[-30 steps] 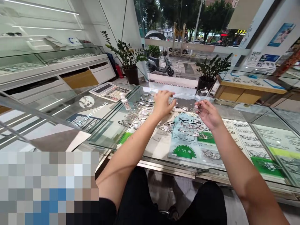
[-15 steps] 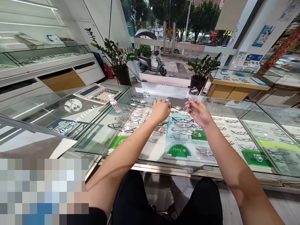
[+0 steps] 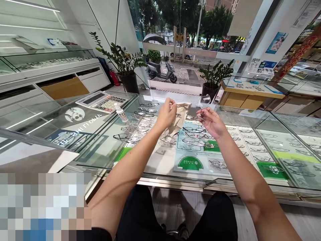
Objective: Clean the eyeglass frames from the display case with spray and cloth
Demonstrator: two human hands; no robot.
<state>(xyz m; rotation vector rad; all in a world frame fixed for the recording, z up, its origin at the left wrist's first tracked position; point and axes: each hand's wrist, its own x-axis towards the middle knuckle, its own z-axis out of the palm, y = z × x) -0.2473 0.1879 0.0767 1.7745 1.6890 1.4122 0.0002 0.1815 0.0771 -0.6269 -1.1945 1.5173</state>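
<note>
A beige cleaning cloth (image 3: 181,117) with dark print hangs from my left hand (image 3: 167,113), its upper edge pinched between the fingers. My right hand (image 3: 213,123) grips a pair of eyeglasses (image 3: 205,100) by its thin frame; one clear lens with a small white mark stands up above the fingers. Part of that frame is hidden by the hand. Below and between the hands, several dark-framed glasses (image 3: 193,130) lie in rows on the glass counter (image 3: 160,170). To the left of my left hand are more glasses (image 3: 145,113) and a small white spray bottle (image 3: 120,113).
A large calculator (image 3: 101,101) lies at the counter's left. Rows of glasses show through the glass on the right, around a green card (image 3: 272,170). Two potted plants (image 3: 127,80) stand beyond the counter, before the shop window. A pixelated patch covers the lower left.
My left hand has come up from the counter a little to the left, and the beige cloth now hangs from it. The right hand stays nearly in place with the eyeglasses.
</note>
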